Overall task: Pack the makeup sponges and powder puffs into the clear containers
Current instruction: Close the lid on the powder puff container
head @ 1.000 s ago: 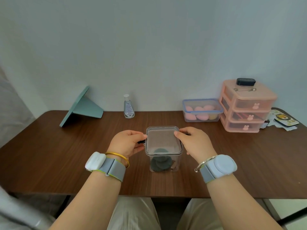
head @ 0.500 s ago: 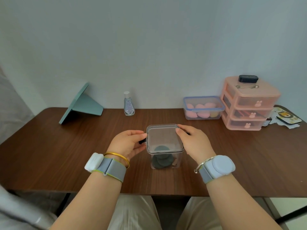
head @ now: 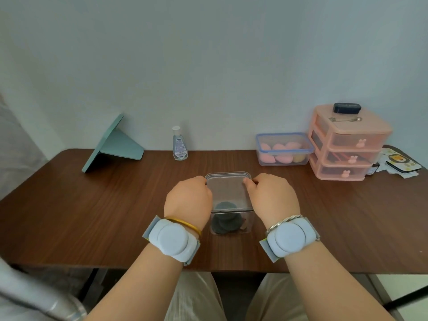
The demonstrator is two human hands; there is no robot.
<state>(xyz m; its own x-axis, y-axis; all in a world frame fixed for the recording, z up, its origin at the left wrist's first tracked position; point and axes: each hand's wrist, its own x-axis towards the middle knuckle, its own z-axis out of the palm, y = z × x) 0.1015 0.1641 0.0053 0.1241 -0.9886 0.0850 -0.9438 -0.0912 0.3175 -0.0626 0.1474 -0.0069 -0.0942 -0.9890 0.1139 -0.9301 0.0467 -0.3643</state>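
A tall clear container [head: 229,193] with its lid on stands mid-table, close to the front edge. Dark round powder puffs [head: 224,222] lie stacked at its bottom. My left hand [head: 188,200] grips the container's left side at the lid, knuckles up. My right hand [head: 273,196] grips the right side the same way. A second clear container with a blue-rimmed lid [head: 284,148] stands at the back right, holding several pink makeup sponges [head: 279,154] and a yellow one.
A pink three-drawer organiser [head: 347,144] with a black case on top stands at the far right, beside a lion-print tin [head: 403,162]. A small sanitiser bottle [head: 179,144] and a teal stand [head: 113,144] sit along the back of the brown table [head: 92,216].
Both hands have turned knuckles-up and closed tighter on the container's lid edges. The container stays in place on the table.
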